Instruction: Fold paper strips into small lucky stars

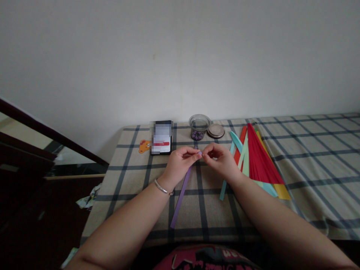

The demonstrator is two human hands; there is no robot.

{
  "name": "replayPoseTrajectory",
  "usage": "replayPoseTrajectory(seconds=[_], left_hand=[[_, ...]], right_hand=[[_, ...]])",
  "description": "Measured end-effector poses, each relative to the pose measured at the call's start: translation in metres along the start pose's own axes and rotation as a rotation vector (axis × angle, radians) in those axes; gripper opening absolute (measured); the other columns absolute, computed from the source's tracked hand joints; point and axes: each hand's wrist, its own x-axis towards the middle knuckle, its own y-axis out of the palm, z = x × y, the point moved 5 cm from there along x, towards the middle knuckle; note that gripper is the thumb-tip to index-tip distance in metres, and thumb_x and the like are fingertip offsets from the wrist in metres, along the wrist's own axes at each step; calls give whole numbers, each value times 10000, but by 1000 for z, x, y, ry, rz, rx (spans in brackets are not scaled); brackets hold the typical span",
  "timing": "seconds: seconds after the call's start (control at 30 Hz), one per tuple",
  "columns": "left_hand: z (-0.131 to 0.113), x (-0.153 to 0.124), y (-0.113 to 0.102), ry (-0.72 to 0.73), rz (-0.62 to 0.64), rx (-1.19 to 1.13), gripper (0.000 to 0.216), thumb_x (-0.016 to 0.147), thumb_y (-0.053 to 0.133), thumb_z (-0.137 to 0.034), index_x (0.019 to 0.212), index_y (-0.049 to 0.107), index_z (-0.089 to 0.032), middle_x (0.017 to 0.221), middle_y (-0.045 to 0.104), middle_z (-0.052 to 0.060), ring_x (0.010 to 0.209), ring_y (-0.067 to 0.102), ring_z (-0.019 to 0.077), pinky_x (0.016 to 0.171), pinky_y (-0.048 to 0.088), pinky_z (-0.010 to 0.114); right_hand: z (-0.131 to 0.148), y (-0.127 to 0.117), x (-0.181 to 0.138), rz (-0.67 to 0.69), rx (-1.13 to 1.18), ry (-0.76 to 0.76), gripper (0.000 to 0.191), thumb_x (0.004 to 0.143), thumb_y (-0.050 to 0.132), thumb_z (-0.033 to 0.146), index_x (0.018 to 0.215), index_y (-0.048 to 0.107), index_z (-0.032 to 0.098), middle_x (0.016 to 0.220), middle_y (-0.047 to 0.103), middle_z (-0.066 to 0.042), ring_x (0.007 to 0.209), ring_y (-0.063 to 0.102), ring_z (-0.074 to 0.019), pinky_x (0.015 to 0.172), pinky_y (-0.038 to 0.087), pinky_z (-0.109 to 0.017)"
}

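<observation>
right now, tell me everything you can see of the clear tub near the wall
The clear tub is round and looks like plastic, with a wide rim and see-through sides narrowing to the base. It stands upright and open on the checked tablecloth, with small purple pieces in the bottom; their exact shape is too small to tell. A round lid lies right beside it; whether they touch is unclear. The left hand and right hand are both off it.
</observation>
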Motion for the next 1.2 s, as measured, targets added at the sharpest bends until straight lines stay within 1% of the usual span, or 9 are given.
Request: replayPoseTrajectory(seconds=[0.23, 0.43, 0.6, 0.67, 0.77, 0.83, 0.93, 1.2], left_hand=[[-1, 0, -1, 50, -17, 55, 243, 668, 750, -372, 797, 699, -173, 856, 735, 55, 801, 680, 186, 785, 549, 338], [-4, 0, -1, 68, 24, 68, 225, 804, 625, -369, 886, 708, -176, 942, 730, 65, 908, 666, 189, 852, 522, 322], [0, 2, -1, 52, 39, -1, 213, 775, 660, -356, 884, 687, -175, 909, 716, 54, 859, 658, 174, 833, 520, 320], [2, 2, 0, 45, 50, -31, 249, 767, 668, -357, 939, 671, -177, 921, 708, 53, 847, 653, 167, 814, 524, 314], [2, 1, 3, 64, 97, -26, 279, 779, 655, -356, 997, 654, -182, 971, 699, 59, 884, 647, 168, 823, 519, 309], [1, 1, 4, 81, 115, 8, 255, 791, 641, -355, 979, 659, -184, 984, 698, 60, 906, 643, 172, 841, 512, 313], [-1, 0, 3, 98, 105, 32, 227, 796, 637, -345, 952, 659, -182, 971, 696, 55, 899, 641, 169, 849, 506, 312], [-1, 0, 3, 100, 103, 13, 194, 803, 635, -316, 936, 631, -176, 927, 667, 38, 855, 617, 143, 809, 491, 275]], right_hand=[[-2, 0, 0, -25, -13, 18, 128, 771, 614, 296, 715, 554, 198, 663, 581, -5, 572, 522, -123, 527, 425, -253], [-3, -2, 0, -55, -32, 12, 105, 793, 592, 291, 751, 566, 198, 693, 598, -12, 584, 525, -127, 538, 426, -258], [-2, -2, 1, -49, -56, -25, 94, 801, 598, 294, 775, 582, 205, 721, 603, -19, 613, 537, -135, 560, 438, -269], [-3, -3, 1, -57, -43, -27, 111, 803, 599, 311, 772, 585, 206, 725, 604, -19, 623, 548, -137, 569, 449, -272], [-3, -3, 1, -64, -19, -15, 134, 804, 600, 335, 773, 584, 205, 732, 606, -21, 624, 556, -138, 575, 457, -276], [-3, -3, 1, -64, -26, -13, 139, 805, 599, 343, 778, 583, 207, 737, 605, -24, 632, 556, -141, 581, 456, -277], [-2, -4, 1, -60, -34, -21, 131, 812, 591, 337, 780, 579, 211, 733, 592, -22, 640, 552, -144, 586, 454, -278], [5, -4, -2, -28, -7, -61, 100, 831, 568, 302, 797, 567, 207, 765, 575, -20, 692, 559, -141, 633, 473, -276]])
